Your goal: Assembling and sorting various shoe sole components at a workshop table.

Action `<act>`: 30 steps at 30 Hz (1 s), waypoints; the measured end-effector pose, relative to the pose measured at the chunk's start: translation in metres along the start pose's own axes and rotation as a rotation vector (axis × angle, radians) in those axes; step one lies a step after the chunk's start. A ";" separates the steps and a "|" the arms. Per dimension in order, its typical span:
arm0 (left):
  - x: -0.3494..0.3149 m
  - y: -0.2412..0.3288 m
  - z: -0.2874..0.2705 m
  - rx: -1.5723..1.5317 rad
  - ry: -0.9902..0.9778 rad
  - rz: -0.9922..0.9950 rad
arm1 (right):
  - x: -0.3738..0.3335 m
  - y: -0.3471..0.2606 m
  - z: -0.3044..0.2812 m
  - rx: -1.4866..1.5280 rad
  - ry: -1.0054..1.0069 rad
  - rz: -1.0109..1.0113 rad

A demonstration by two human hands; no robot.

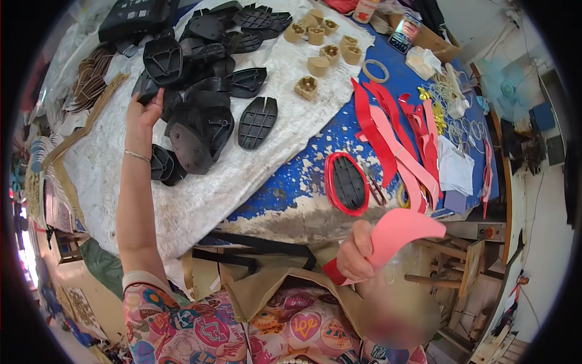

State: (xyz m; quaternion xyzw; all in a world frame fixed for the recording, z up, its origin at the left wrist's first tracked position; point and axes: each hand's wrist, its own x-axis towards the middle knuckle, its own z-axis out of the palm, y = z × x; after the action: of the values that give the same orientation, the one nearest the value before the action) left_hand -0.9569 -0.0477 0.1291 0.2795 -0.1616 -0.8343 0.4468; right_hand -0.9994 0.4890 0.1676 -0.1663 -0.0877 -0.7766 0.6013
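My left hand point(147, 109) reaches out to the heap of black shoe soles point(197, 67) on the white cloth point(267, 170). Its thumb and fingers close on the edge of one black sole point(144, 87) at the heap's left side; part of the fingers is hidden. Close to my body, my right hand point(356, 252) grips a curved pink strip point(403, 233), with a red part showing below the hand. Just beyond it on the table lies a black sole with a red rim point(348, 183). A single ribbed black sole point(258, 123) rests apart on the cloth.
Several beige heel blocks point(317, 65) stand at the far middle. Red and pink strips point(394, 133), scissors point(376, 185) and a tape ring point(376, 71) lie on the blue table. A phone point(404, 33) stands far right. Wooden stools point(448, 267) are below the table's right edge.
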 end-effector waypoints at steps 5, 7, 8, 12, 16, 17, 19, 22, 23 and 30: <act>-0.075 0.008 0.017 0.335 -0.113 0.109 | -0.044 0.004 0.006 -0.175 0.107 -0.130; -0.093 0.012 0.014 0.566 -0.248 0.101 | -0.053 0.008 0.006 -0.176 0.125 -0.147; -0.099 0.012 0.012 0.569 -0.254 0.104 | -0.057 0.011 0.005 -0.176 0.150 -0.155; -0.102 0.017 0.003 0.692 -0.189 0.144 | -0.062 0.019 0.000 -0.155 0.124 -0.174; -0.111 0.006 -0.017 2.062 -0.137 1.137 | -0.068 0.022 -0.002 -0.176 0.152 -0.166; -0.114 0.008 -0.031 1.953 -0.305 1.327 | -0.068 0.021 -0.001 -0.214 0.125 -0.167; -0.104 0.019 -0.042 1.752 -0.206 1.420 | -0.066 0.021 0.001 -0.232 0.140 -0.168; -0.102 0.052 -0.029 0.911 0.184 0.811 | -0.069 0.025 0.002 -0.238 0.199 -0.145; -0.118 0.051 -0.015 0.924 0.190 0.754 | -0.069 0.025 -0.001 -0.237 0.226 -0.142; -0.160 0.028 -0.037 0.587 -0.321 -0.153 | -0.052 0.032 -0.010 -0.180 0.247 -0.040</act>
State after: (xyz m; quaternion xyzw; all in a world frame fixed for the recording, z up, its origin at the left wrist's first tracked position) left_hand -0.8450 0.0695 0.1660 0.2726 -0.4414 -0.8167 0.2525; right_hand -0.9586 0.5243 0.1376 -0.1212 0.0537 -0.8076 0.5746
